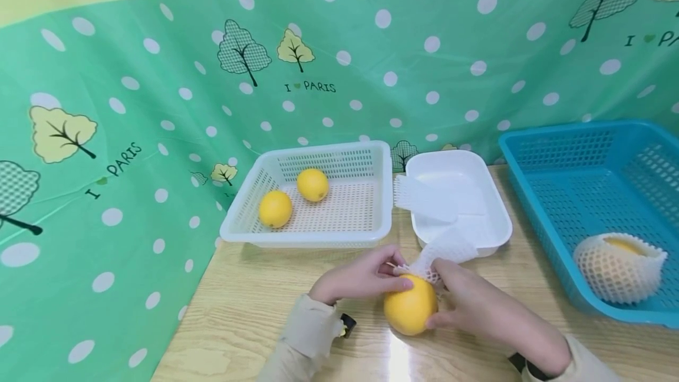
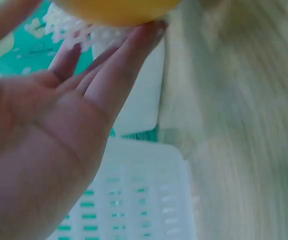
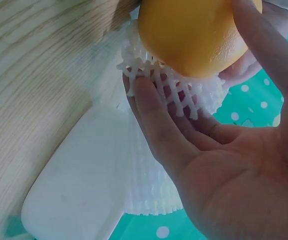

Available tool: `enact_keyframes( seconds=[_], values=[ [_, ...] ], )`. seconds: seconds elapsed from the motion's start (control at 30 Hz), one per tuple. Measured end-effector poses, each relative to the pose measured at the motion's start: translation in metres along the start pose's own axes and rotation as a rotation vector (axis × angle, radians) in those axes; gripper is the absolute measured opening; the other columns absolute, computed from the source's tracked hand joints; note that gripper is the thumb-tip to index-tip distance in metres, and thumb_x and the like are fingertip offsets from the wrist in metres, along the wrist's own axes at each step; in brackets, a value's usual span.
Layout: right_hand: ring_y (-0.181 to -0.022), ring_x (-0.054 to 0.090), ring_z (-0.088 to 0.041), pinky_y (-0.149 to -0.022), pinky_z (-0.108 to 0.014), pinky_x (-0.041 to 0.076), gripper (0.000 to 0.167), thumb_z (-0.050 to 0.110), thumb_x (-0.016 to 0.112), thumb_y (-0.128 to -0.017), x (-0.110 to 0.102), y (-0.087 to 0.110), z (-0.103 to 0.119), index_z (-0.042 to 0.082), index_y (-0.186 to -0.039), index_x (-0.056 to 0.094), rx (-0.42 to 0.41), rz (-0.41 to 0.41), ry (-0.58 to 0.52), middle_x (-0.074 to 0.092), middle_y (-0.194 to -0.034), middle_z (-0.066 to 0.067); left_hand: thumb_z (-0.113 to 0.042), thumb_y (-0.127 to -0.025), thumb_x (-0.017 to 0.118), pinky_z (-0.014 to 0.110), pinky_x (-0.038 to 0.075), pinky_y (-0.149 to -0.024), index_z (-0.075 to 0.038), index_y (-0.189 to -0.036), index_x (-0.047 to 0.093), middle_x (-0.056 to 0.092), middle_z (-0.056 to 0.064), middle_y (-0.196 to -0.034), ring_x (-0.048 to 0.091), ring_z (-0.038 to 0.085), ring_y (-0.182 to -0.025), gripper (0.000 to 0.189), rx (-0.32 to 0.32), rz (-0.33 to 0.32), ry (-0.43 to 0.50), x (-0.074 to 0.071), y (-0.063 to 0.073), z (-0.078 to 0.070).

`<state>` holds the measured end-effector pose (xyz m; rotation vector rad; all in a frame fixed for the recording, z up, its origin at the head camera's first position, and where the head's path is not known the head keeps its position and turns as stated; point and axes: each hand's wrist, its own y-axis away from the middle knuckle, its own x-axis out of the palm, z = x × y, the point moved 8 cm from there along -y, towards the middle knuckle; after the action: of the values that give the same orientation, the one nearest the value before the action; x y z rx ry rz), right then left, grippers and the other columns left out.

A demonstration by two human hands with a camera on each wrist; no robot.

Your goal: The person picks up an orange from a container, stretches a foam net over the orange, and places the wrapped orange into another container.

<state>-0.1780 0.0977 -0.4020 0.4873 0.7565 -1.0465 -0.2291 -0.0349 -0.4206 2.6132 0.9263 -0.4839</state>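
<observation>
A yellow-orange orange (image 1: pixel 408 310) rests low over the table, between both hands. Against its far side lies the mouth of a white foam net sleeve (image 1: pixel 451 246), whose tail stretches over the small white tray. My left hand (image 1: pixel 361 279) holds the orange from the left, thumb on its top and fingers beside the net edge. From the right, my right hand (image 1: pixel 472 298) has its thumb on the orange and its fingers on the netting (image 3: pixel 176 92). The left wrist view shows left fingertips against the orange (image 2: pixel 118 10); its top is cut off there.
A white basket (image 1: pixel 318 240) with two oranges (image 1: pixel 275 209) stands at the back left. Beside it, a white tray (image 1: pixel 493 217) holds more flat foam nets (image 1: pixel 424 198). The blue basket (image 1: pixel 541 234) on the right contains a netted orange (image 1: pixel 617 270).
</observation>
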Motion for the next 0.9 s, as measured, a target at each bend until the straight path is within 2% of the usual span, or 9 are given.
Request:
enact_keyframes(
  seconds=[0.1, 0.17, 0.3, 0.4, 0.63, 0.77, 0.9],
  values=[
    [-0.075, 0.047, -0.012, -0.062, -0.023, 0.045, 0.061, 0.041, 0.089, -0.066, 0.0, -0.001, -0.001, 0.008, -0.101, 0.052, 0.026, 0.002, -0.009, 0.052, -0.088, 0.002, -0.013, -0.084, 0.08, 0.019, 0.048, -0.1, -0.011, -0.118, 0.048, 0.056, -0.002, -0.125, 0.058, 0.007, -0.118, 0.047, 0.01, 0.094, -0.006, 0.004, 0.006, -0.001],
    [-0.075, 0.047, -0.013, -0.062, -0.023, 0.045, 0.06, 0.041, 0.089, -0.066, 0.0, -0.001, -0.001, 0.009, -0.101, 0.053, 0.041, 0.001, -0.014, 0.052, -0.087, 0.002, -0.012, -0.076, 0.087, 0.019, 0.045, -0.105, -0.013, -0.122, 0.044, 0.053, -0.002, -0.129, 0.055, 0.009, -0.124, 0.064, 0.03, 0.131, -0.054, 0.007, 0.009, -0.002],
    [-0.074, 0.047, -0.012, -0.06, -0.023, 0.042, 0.06, 0.041, 0.089, -0.065, -0.001, -0.001, -0.002, 0.009, -0.101, 0.053, 0.052, 0.002, -0.031, 0.051, -0.085, 0.002, -0.024, -0.066, 0.094, 0.021, 0.044, -0.105, -0.018, -0.125, 0.04, 0.053, -0.004, -0.129, 0.055, 0.008, -0.121, 0.08, 0.036, 0.118, -0.249, 0.007, 0.009, -0.004],
    [-0.07, 0.045, -0.01, -0.057, -0.022, 0.04, 0.06, 0.038, 0.09, -0.065, -0.001, -0.001, -0.003, 0.008, -0.1, 0.052, 0.046, 0.008, -0.059, 0.05, -0.081, 0.001, -0.033, -0.063, 0.095, 0.021, 0.045, -0.103, -0.02, -0.125, 0.041, 0.054, -0.007, -0.126, 0.055, 0.005, -0.117, 0.083, 0.005, 0.09, -0.342, 0.006, 0.01, -0.006],
    [-0.064, 0.041, -0.007, -0.052, -0.022, 0.038, 0.058, 0.035, 0.09, -0.066, 0.001, 0.001, -0.005, 0.009, -0.095, 0.048, 0.021, 0.029, -0.08, 0.047, -0.077, 0.001, -0.039, -0.059, 0.095, 0.02, 0.046, -0.1, -0.023, -0.118, 0.045, 0.058, -0.014, -0.116, 0.055, 0.0, -0.111, 0.079, 0.048, 0.059, -0.482, 0.006, 0.013, -0.018],
    [-0.065, 0.041, -0.006, -0.054, -0.021, 0.038, 0.057, 0.036, 0.091, -0.066, 0.0, 0.001, -0.005, 0.01, -0.094, 0.047, 0.035, 0.03, -0.07, 0.046, -0.078, 0.001, -0.041, -0.06, 0.094, 0.019, 0.047, -0.097, -0.024, -0.113, 0.045, 0.059, -0.015, -0.111, 0.056, 0.0, -0.107, 0.075, 0.054, 0.045, -0.51, 0.006, 0.014, -0.02],
    [-0.065, 0.043, -0.006, -0.054, -0.021, 0.04, 0.057, 0.038, 0.089, -0.069, 0.001, 0.002, -0.006, 0.011, -0.098, 0.048, 0.043, 0.053, -0.077, 0.049, -0.079, 0.002, -0.042, -0.06, 0.094, 0.017, 0.048, -0.093, -0.023, -0.11, 0.045, 0.06, -0.014, -0.11, 0.057, -0.001, -0.104, 0.072, 0.05, 0.043, -0.489, 0.005, 0.013, -0.019]
  ],
)
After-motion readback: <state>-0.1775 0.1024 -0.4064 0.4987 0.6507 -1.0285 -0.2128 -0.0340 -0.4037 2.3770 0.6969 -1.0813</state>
